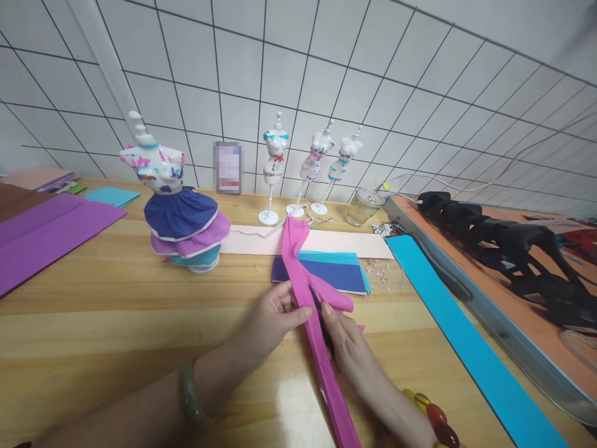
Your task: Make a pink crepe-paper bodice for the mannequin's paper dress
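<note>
A long strip of pink crepe paper (321, 358) runs from the table's front edge up over the folded papers, partly slit lengthwise. My left hand (280, 314) pinches its left edge, thumb on top and fingers curled beneath. In my right hand (342, 330) is a pair of dark scissors (315, 300), the blades lying at the slit in the pink paper; the handles are mostly hidden by the hand. Beneath the pink strip lie folded dark blue paper (336, 277) and turquoise paper (329, 256). A pale pink strip (345, 242) stretches behind them.
At left a mini mannequin (161, 165) wears a tiered skirt (181, 214); purple paper (51, 239) lies beyond it. Several small mannequins (276, 155) stand at the back near a glass of liquid (364, 206). A blue strip (466, 336) and an orange-topped case (504, 274) are at right.
</note>
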Tool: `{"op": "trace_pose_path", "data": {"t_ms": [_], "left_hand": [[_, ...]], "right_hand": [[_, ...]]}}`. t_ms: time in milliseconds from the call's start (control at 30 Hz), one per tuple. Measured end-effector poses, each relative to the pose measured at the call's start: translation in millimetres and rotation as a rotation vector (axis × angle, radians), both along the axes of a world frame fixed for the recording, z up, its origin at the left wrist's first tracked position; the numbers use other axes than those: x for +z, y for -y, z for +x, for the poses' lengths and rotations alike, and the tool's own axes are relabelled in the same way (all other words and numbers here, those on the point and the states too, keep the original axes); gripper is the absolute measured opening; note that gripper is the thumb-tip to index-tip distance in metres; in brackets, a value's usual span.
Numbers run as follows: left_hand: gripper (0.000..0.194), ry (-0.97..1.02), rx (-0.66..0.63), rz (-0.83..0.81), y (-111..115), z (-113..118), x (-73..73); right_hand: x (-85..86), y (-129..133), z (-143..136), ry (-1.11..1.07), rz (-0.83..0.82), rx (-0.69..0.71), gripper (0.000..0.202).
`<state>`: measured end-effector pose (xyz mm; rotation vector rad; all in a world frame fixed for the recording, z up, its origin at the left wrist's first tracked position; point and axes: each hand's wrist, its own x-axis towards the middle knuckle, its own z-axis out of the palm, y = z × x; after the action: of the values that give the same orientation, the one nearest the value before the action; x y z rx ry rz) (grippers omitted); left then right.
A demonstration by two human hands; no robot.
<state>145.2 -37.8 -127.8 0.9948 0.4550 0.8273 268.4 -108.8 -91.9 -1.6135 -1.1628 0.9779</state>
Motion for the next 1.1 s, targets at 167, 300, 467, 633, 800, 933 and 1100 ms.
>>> {"op": "trace_pose_path", "data": {"t_ms": [167, 300, 467, 633, 800, 933, 1100], "left_hand": [[0.034, -0.027, 0.003, 0.015, 0, 0, 0.6], [0.034, -0.015, -0.016, -0.013, -1, 0, -1.1], [0.036, 0.013, -0.043, -0.098, -2, -3, 3.3], [0.027, 0.052, -0.018, -0.223, -7, -7, 8.3], [0.032, 0.119, -0.005, -0.22, -11, -7, 5.0], [0.037, 0.1, 0.06, -0.244, -12, -8, 9.5], [0.041, 0.083, 0.132, -0.226, -16, -11, 13.1]], "right_hand": [[-1.1, -1, 1, 0.027, -0.017, 0.022, 0.06], [7.4, 0, 1, 0.081, -0.036, 0.029, 0.066], [8.6, 2, 3, 0.109, -0.034, 0.073, 0.063], [-6.5, 4, 7, 0.131, -0.048, 0.096, 0.052], [-1.6, 6, 5, 0.115, -0.091, 0.126, 0.054], [1.4, 10, 5, 0.098, -0.106, 0.117, 0.059], [-8.3, 14, 7, 0.069, -0.128, 0.117, 0.051]]}}
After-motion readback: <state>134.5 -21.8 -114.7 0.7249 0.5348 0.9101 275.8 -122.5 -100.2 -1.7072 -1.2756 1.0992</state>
